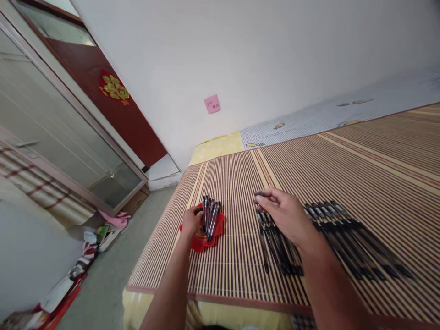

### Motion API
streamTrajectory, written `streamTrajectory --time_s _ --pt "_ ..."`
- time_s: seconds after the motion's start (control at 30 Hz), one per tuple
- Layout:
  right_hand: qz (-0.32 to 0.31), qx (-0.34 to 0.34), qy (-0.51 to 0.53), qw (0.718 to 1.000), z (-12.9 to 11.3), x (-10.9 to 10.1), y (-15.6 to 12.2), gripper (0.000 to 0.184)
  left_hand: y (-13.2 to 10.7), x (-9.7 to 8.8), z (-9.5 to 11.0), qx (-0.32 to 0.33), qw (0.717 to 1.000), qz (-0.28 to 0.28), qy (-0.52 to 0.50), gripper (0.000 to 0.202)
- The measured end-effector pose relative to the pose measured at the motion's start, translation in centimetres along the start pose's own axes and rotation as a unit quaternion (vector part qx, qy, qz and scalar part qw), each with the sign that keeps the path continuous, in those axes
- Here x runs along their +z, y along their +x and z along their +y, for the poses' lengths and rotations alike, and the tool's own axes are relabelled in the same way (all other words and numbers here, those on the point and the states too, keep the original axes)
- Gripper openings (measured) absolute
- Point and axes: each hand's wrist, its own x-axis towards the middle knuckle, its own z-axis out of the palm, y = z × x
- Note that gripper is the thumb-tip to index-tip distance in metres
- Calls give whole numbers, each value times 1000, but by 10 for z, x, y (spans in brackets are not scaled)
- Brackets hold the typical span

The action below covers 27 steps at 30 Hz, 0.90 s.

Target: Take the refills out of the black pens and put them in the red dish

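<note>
My left hand (193,221) is at the left side of a red scalloped dish (218,231), its fingers curled against a bundle of slim, shiny dark pens (211,217) lying in it. What those fingers grip is hidden. My right hand (280,211) is closed in a pinch above the upper ends of a row of black pens (275,247). A small dark piece (259,194) shows at its fingertips, too small to name. Right of that wrist, a second row of black pens (354,240) lies side by side, slanting toward me.
A striped bamboo mat (233,183) covers the bed, with its front edge close to me. Behind it is a white wall with a pink note (212,104). A glass sliding door (68,119) and several items along the floor are on the left.
</note>
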Motion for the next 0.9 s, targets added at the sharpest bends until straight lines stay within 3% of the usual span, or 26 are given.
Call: streamTrajectory --time_s 0.5,0.6,0.73,0.83,0.9 --pt "22 -2 10 1000 -1 -5 1 27 -4 3 9 -23 999 14 -21 12" --pt "28 3 2 1000 -10 -5 -1 24 -10 -2 14 8 998 56 -9 8" --pt "58 -11 18 998 -16 -6 -2 24 -28 -16 26 71 985 160 9 6" --pt "116 -47 51 991 -16 -6 0 25 -58 -17 41 100 969 228 0 10" --pt "150 -66 64 984 -14 -6 1 27 -85 -8 52 109 964 241 -40 18"
